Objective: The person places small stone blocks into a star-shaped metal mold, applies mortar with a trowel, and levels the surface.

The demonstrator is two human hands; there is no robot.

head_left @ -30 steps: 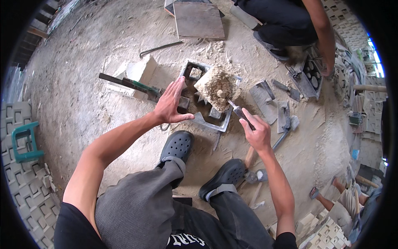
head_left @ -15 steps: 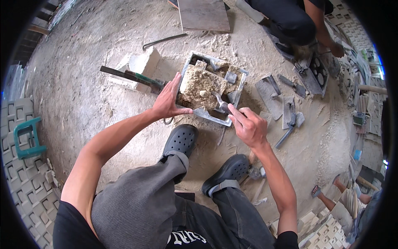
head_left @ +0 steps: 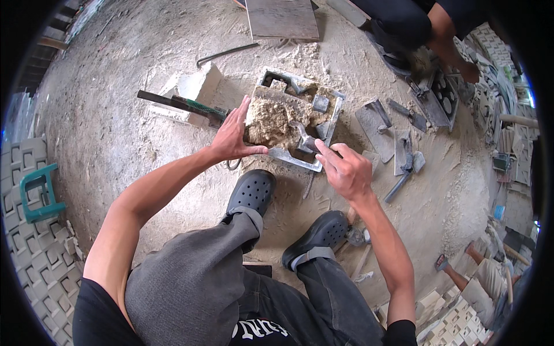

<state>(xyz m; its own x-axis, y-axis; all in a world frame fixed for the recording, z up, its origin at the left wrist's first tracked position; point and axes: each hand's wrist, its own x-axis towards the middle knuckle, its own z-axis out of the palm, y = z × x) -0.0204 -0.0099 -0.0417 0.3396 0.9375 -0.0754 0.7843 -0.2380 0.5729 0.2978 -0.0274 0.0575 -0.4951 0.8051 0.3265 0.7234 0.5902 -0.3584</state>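
While left hand [head_left: 232, 136] braces mould [head_left: 297, 124], right hand [head_left: 344, 171] grips trowel [head_left: 304, 138].

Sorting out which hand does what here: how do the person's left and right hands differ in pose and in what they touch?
The left hand is spread open, fingers splayed, pressed flat against the side of the sandy lump in the metal mould. The right hand is curled in a closed grip around the handle of a small trowel, whose blade reaches into the lump. Both are bare and work at the same mould on the dusty ground.
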